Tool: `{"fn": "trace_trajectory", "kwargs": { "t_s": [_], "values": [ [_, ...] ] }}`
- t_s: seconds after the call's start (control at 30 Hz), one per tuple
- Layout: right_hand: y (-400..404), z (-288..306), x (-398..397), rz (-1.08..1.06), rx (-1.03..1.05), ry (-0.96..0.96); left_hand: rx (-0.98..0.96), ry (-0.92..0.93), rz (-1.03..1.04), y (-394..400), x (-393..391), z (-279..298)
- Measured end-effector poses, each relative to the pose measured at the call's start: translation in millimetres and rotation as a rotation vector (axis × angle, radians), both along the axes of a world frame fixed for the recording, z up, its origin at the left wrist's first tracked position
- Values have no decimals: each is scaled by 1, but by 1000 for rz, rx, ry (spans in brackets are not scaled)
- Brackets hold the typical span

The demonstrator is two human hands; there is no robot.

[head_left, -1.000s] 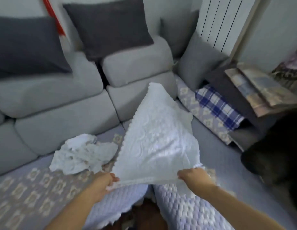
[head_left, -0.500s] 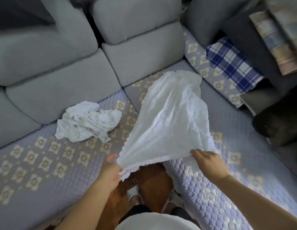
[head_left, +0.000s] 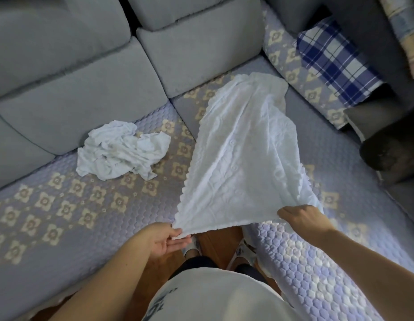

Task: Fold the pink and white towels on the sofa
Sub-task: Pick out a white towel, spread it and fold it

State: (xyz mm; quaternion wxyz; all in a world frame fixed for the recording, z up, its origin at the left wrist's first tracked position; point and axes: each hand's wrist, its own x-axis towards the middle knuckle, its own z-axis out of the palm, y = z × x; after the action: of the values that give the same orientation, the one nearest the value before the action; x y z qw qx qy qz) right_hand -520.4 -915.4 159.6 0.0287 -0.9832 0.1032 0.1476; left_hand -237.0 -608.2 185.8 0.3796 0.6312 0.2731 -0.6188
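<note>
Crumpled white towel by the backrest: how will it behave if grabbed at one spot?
The crumpled white towel is probably floppy: it lies in loose folds, so it should unfurl and dangle. Likely light, judging by its thin creases. It will probably drag, not slide, on the quilted sofa cover.

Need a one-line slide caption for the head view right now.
Both hands, left and right, hold a white towel over the sofa cover; a crumpled towel waits.

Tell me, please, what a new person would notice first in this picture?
First, the large white towel in the middle, its near edge held up by the left hand and the right hand, its far end lying on the sofa cover. Next, the crumpled towel to its left, against the grey cushions.
</note>
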Motion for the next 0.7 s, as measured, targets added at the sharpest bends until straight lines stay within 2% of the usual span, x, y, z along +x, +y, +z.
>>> {"fn": "trace_trajectory", "kwargs": {
  "t_s": [0.07, 0.2, 0.33, 0.43, 0.5, 0.57, 0.6, 0.7],
  "values": [
    [3, -6, -5, 27, 27, 16, -11, -51, 17, 1, -3, 0],
    [11, -6, -3, 31, 55, 0, -36, -280, 121, -5, -6, 0],
    [-18, 16, -3, -242, -5, -201, 149, -504, 287, 3, 42, 4],
    [-57, 36, -24, -550, -120, -248, 482, -731, 122, 26, 96, 7],
    [-67, 49, -37, -768, -153, -187, 536, -909, 38, 22, 111, 18],
    [-64, 58, -39, -918, -104, -196, 429, -1217, -127, 8, 108, 30],
    [-59, 62, -34, -947, -73, -248, 295, -1350, -262, -3, 102, 36],
    [-33, 80, 2, -769, 0, -489, -119, -1568, -885, -51, 59, 47]
  ]
}}
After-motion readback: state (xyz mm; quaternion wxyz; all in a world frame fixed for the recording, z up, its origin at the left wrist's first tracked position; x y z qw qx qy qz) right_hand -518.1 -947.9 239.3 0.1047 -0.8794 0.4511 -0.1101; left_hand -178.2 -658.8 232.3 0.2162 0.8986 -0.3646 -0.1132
